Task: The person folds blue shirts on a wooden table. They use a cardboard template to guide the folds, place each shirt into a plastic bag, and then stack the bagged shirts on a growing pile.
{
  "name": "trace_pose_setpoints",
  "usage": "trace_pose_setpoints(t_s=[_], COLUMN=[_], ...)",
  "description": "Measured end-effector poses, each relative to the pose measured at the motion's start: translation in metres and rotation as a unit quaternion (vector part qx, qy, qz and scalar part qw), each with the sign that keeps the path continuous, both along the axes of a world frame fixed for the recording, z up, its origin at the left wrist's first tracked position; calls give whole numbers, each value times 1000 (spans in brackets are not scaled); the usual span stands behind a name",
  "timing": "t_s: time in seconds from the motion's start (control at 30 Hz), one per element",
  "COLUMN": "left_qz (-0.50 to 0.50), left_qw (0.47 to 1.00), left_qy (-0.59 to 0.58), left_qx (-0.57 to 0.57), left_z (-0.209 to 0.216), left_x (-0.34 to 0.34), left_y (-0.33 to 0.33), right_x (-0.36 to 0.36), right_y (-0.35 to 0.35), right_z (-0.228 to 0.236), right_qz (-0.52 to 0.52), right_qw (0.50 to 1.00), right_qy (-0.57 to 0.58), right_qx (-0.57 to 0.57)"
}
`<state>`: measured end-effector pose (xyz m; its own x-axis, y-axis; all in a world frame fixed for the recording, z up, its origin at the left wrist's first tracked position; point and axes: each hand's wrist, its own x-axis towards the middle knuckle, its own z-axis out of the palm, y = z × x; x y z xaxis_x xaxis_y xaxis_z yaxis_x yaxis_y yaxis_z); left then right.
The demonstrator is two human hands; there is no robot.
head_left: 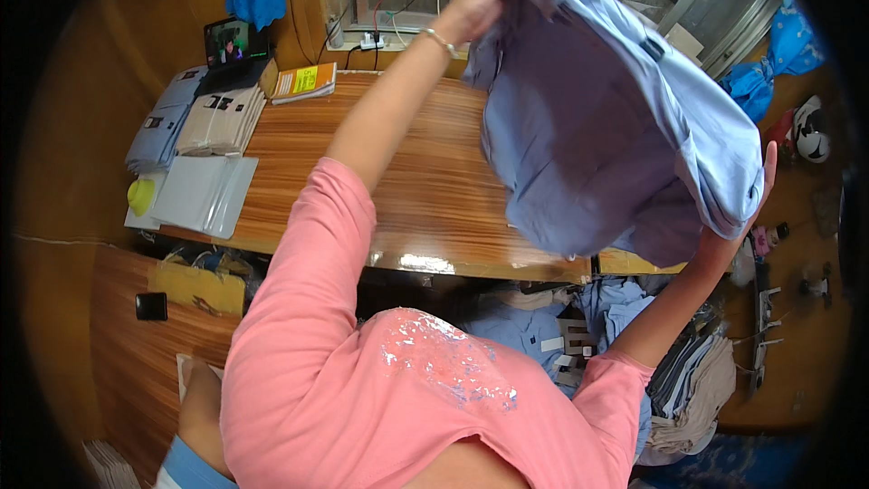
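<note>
I hold a light blue shirt [597, 127] up in the air above a wooden table [425, 190]. My left hand [472, 2], with a thin bracelet at the wrist, grips the shirt's upper edge at the top of the view. My right hand [759, 195] holds the shirt's lower right side, mostly hidden behind the cloth. The shirt hangs bunched and curved between both hands. My sleeves are pink.
On the table's left end lie stacks of folded garments [217, 122], clear plastic bags [204, 192], a yellow object [140, 195], a small screen [235, 41] and an orange-yellow booklet [306, 81]. Piles of blue and beige clothes [625, 335] sit below the table's near edge.
</note>
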<state>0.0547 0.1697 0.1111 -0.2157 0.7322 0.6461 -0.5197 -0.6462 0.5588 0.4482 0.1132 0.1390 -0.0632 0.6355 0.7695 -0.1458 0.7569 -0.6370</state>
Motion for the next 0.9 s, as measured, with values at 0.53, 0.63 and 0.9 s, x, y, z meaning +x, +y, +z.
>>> trace_pose_setpoints(t_s=[0.53, 0.63, 0.9], left_qz=[617, 550, 500], left_qw=[555, 620, 416], left_qy=[399, 392, 565], left_qx=[-390, -400, -508], left_z=[-343, -350, -392], left_x=[-316, -183, -163], left_y=[-185, -215, -287], right_x=[-283, -271, -237], right_y=[-96, -4, 53], right_z=[-266, -334, -411], right_qz=[366, 117, -84], right_qw=[739, 880, 812], right_qy=[-461, -427, -578], right_qx=[-328, -171, -25])
